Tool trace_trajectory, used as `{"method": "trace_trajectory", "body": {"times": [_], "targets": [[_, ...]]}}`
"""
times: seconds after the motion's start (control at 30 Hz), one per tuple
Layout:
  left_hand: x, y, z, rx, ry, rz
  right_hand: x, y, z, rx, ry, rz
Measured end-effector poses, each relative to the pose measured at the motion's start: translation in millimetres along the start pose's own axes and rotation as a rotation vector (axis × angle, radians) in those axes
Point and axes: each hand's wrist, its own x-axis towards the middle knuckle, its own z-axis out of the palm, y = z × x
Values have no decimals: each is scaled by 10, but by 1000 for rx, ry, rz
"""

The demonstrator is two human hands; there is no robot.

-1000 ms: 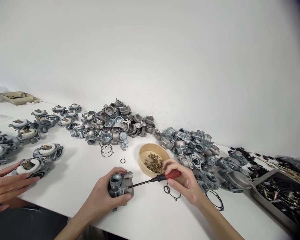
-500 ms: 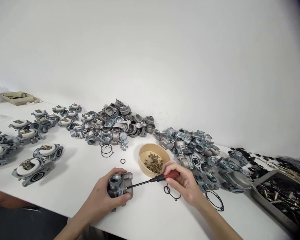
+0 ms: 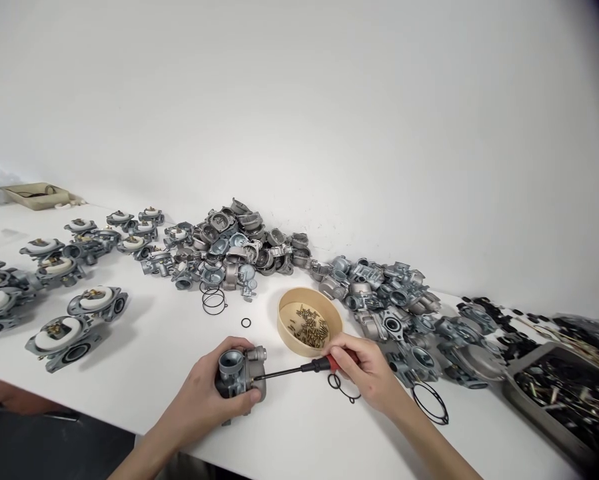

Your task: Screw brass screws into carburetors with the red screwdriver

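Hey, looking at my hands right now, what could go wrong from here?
The screwdriver has its tip against the metal part in the left hand, so a slip might jab that hand. The right hand is close beside the bowl, so a bump could scatter the small brass-coloured pieces inside it.

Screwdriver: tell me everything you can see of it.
The screwdriver has a red handle, a black collar and a thin, dark shaft that looks metal. In view it slants slightly, handle end higher, shaft pointing left, on the near side of the bowl. The grip of the right hand hides much of the handle. The tip meets the side of the carburetor in the left hand; how it is seated is too small to tell.
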Motion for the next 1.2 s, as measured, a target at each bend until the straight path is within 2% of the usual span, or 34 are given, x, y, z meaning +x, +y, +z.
{"method": "trace_trajectory", "body": {"times": [0.13,0.3,0.47,0.6,0.73,0.97,1.2], "targets": [[-8,5,0,-41,-24,0,-2,-43,-12,37,-5,-120],[-6,16,-18,54,-23,5,-8,-54,-31,65,14,-125],[5,-34,0,63,-35,59,-46,-52,-74,-39,-26,-133],[2,-82,13,75,-19,109,-72,-40,-71,-44,-82,-87],[3,-83,18,81,-13,101,-75,-19,-49,27,-114,-10],[14,-66,17,67,-28,90,-51,-21,-29,185,-129,63],[19,-68,28,58,-22,110,-43,-52,-23,250,-148,87]]}}
